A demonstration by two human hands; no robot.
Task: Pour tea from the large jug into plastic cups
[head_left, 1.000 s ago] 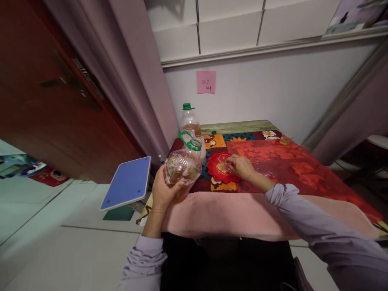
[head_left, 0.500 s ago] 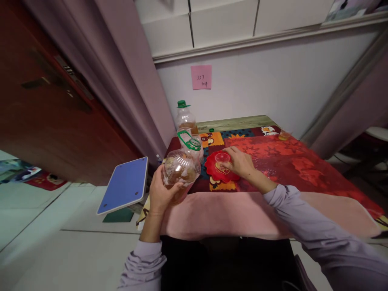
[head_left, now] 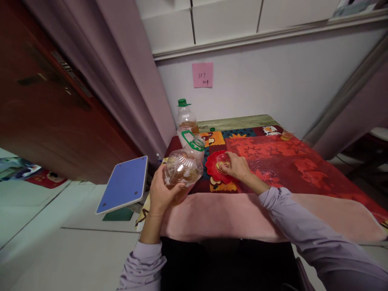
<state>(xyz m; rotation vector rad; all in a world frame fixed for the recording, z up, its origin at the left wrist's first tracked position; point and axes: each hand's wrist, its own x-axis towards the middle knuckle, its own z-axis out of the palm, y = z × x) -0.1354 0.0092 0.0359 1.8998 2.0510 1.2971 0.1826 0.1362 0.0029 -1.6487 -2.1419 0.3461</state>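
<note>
My left hand (head_left: 161,192) is wrapped around a large clear plastic bottle (head_left: 182,166) with amber liquid inside. The bottle leans to the right, and its uncapped mouth has a green ring handle. Over a red scalloped plate (head_left: 213,171), my right hand (head_left: 238,165) has its fingers closed on a small clear plastic cup (head_left: 223,159). Whether the cup touches the plate, I cannot tell. Behind the held bottle stands a second bottle (head_left: 186,117) with a green cap and amber liquid.
A green cap (head_left: 212,129) lies near the back of the patterned tablecloth (head_left: 273,159). At the back right stands another clear cup (head_left: 286,135) with yellowish liquid. Pink cloth (head_left: 224,216) covers the table's front edge. A blue board (head_left: 124,182) is left of the table.
My right hand has moved slightly left and closed around the small cup on its right side. The held bottle has shifted a little to the right.
</note>
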